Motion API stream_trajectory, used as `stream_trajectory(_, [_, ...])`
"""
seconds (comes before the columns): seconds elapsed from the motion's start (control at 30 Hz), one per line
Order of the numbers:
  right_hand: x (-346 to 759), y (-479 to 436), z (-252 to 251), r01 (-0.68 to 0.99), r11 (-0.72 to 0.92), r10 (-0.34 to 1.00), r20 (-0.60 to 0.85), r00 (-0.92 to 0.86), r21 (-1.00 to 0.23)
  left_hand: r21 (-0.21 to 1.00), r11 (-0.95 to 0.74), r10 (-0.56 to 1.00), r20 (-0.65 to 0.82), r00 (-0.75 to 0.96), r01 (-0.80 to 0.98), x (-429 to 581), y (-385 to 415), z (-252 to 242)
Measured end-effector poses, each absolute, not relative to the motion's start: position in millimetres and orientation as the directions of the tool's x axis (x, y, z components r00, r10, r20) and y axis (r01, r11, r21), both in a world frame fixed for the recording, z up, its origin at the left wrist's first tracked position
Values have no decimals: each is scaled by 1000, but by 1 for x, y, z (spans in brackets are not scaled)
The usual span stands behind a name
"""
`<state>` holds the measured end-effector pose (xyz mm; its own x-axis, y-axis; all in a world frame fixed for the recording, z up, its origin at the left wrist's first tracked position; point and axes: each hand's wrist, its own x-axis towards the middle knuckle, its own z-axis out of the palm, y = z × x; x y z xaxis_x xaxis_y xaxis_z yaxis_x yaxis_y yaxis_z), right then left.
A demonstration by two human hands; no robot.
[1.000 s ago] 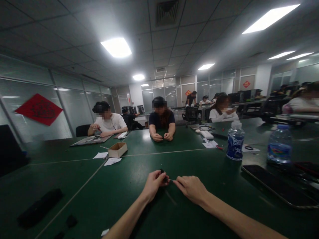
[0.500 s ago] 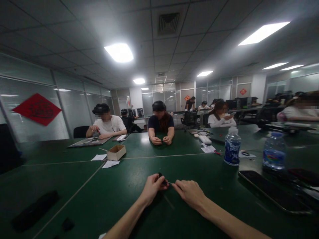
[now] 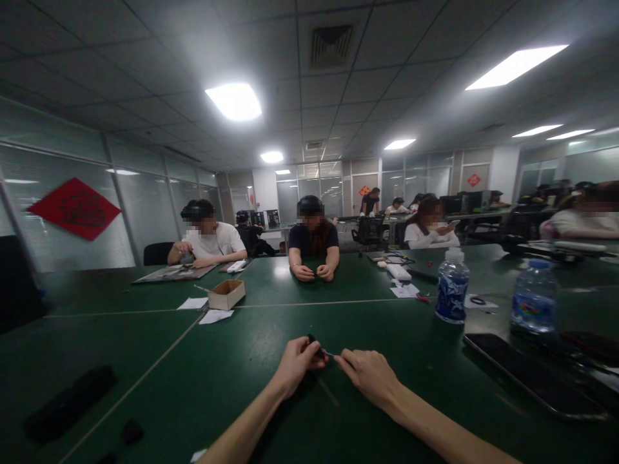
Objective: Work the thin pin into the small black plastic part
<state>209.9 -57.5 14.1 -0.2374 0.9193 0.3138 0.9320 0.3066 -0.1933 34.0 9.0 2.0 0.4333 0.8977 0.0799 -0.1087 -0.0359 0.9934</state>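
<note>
My left hand [image 3: 296,365] is closed in a pinch on a small black part [image 3: 315,345] just above the green table [image 3: 232,380]. My right hand [image 3: 370,374] is closed too, its fingertips pinching a thin metal tool [image 3: 331,354] whose tip meets the black part. The two hands sit close together near the table's front middle. What the black part is cannot be made out.
A black phone [image 3: 532,374] lies at the right, with two water bottles [image 3: 451,285] [image 3: 533,303] behind it. A small cardboard box [image 3: 226,294] and paper slips sit mid-table. Dark objects [image 3: 70,403] lie at front left. Other people sit across the table.
My hands have stayed together on the part and tool, hardly moving. The view has shifted slightly as my head moved.
</note>
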Motion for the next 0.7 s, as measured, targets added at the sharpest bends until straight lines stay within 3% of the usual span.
stream_trajectory(0.17, [209,-58,13,935,307,915,327,-238,-178,994,-45,905,84,417,-103,35,7,4])
stream_trajectory(0.23, [214,-51,10,926,288,917,349,-193,-245,995,-57,890,89,448,-83,36,4,6])
stream_trajectory(0.37, [232,-32,5,881,69,902,407,145,-468,996,-88,829,82,553,-16,39,-2,8])
stream_trajectory(0.7, [259,-26,2,662,66,773,458,439,-746,979,23,912,62,405,-202,35,9,2])
